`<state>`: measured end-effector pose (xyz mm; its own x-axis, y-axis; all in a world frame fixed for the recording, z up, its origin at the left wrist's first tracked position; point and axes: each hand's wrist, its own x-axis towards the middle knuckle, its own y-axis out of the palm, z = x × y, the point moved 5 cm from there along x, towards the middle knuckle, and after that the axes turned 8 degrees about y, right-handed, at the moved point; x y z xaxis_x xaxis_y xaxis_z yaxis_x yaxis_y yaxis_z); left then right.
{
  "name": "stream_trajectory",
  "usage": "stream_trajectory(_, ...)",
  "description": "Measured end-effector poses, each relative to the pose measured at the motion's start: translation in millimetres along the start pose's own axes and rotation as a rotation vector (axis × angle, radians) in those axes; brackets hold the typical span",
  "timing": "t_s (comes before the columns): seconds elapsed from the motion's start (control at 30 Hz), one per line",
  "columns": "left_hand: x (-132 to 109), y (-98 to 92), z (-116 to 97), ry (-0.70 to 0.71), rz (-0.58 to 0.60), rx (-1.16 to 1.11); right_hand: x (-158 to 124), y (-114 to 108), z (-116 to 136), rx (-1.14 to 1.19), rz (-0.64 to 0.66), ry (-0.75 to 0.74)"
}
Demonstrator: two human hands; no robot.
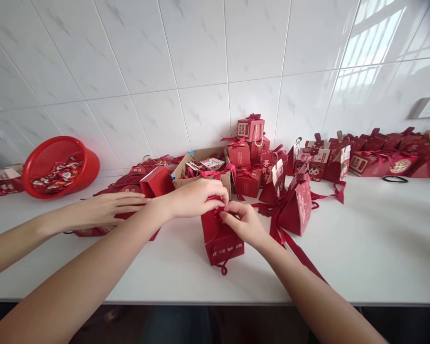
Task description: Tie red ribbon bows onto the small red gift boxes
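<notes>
A small red gift box (222, 241) with gold lettering stands on the white counter (380, 248) in front of me. Both my hands are at its top. My left hand (195, 197) comes over from the left with its fingers pinched on the red ribbon at the box top. My right hand (241, 222) meets it from the right, fingers also pinched on that ribbon. A loop of red cord hangs down the box's front.
Another person's hand (105, 209) lies flat on a pile of folded red boxes (129, 184) at the left. Behind stand a cardboard box (200, 165), stacked finished red boxes (249, 153), triangular red boxes (297, 203) and a red basin of sweets (59, 167).
</notes>
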<state>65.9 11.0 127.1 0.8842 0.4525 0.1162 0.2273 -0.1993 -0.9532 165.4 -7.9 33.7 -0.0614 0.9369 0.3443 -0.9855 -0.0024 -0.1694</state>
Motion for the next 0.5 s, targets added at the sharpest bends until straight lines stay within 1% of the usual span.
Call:
stream_trajectory(0.03,2,-0.8,3,-0.005,-0.027,0.022,0,0,0,-0.004,-0.012,-0.007)
stream_trajectory(0.07,4,-2.6,7,-0.018,-0.085,0.068,1,-1,0,-0.008,-0.023,-0.005)
stream_trajectory(0.1,4,-5.8,11,-0.044,-0.180,0.142,1,-1,-2,-0.010,-0.031,0.006)
stream_trajectory(0.2,-9,-17.6,21,-0.211,-0.601,0.422,3,1,-9,0.052,-0.021,0.068)
stream_trajectory(0.23,-16,-17.7,23,-0.271,-0.696,0.466,4,1,-12,0.096,-0.020,0.087)
stream_trajectory(0.27,-22,-15.1,25,-0.319,-0.733,0.459,4,1,-15,0.147,-0.024,0.101)
stream_trajectory(0.3,-27,-9.7,27,-0.352,-0.715,0.395,5,2,-17,0.199,-0.027,0.108)
stream_trajectory(0.33,-30,-1.8,30,-0.367,-0.653,0.278,5,2,-19,0.245,-0.028,0.106)
stream_trajectory(0.4,-36,18.4,33,-0.369,-0.490,-0.038,6,2,-20,0.298,-0.022,0.088)
stream_trajectory(0.43,-40,27.7,33,-0.367,-0.435,-0.186,6,3,-20,0.304,-0.016,0.076)
stream_trajectory(0.47,-43,35.3,33,-0.365,-0.413,-0.301,6,3,-20,0.295,-0.010,0.066)
stream_trajectory(0.5,-45,40.7,33,-0.361,-0.419,-0.378,5,3,-18,0.275,-0.008,0.057)
